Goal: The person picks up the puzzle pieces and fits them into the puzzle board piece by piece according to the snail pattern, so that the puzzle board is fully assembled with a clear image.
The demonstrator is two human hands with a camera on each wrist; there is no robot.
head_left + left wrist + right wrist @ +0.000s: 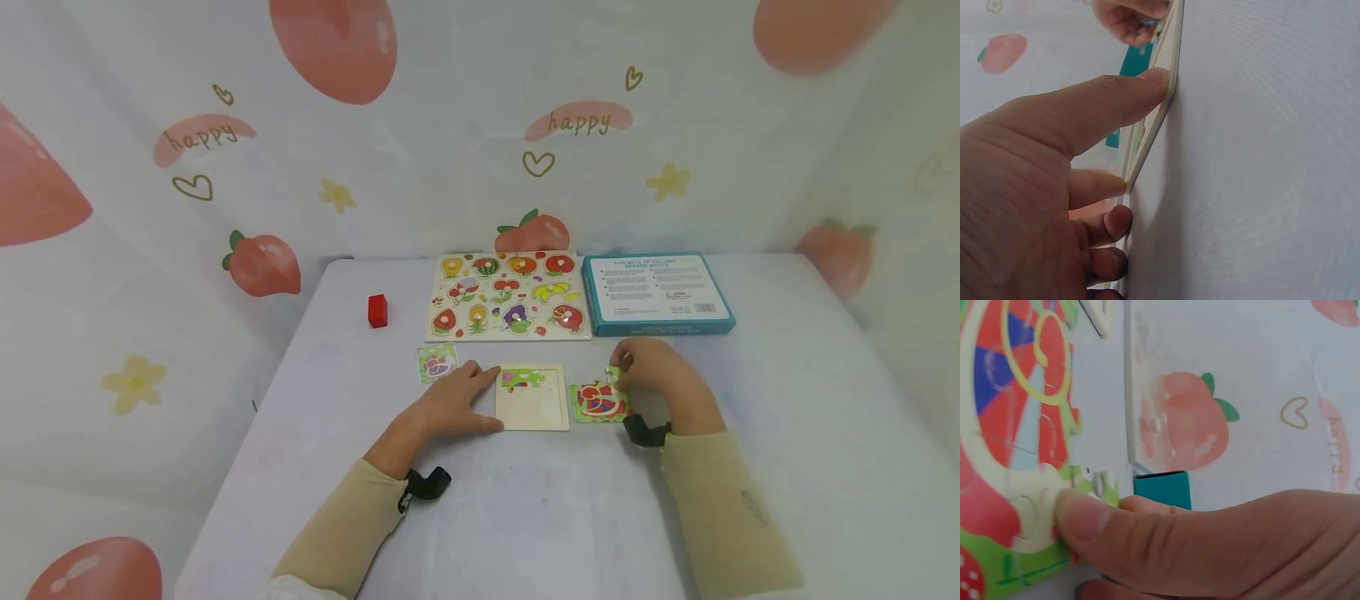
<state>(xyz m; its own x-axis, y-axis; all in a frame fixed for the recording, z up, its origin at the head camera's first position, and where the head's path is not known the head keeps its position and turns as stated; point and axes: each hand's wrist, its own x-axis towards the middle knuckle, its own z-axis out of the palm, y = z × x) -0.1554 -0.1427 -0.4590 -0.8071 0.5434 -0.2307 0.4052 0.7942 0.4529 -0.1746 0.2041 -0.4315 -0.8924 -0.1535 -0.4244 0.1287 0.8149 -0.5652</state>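
My left hand (453,404) (1029,162) is spread at the left side of a square wooden tray (532,412) (1152,136), thumb at its near corner and index finger at its far corner. A few joined green puzzle pieces (525,378) lie along the tray's far edge. To the right, a colourful group of joined pieces (592,403) (997,419) lies on the table. At its far right corner my right hand (656,371) (1191,544) pinches a green and white piece (612,372) (1109,487), partly covered by the thumb and fingers.
A fruit knob board (483,315) and a teal-edged box (662,328) lie along the back of the table. A small picture card (437,363) is beyond my left hand, and a red block (377,311) stands at the back left. Behind hangs a printed cloth (435,183).
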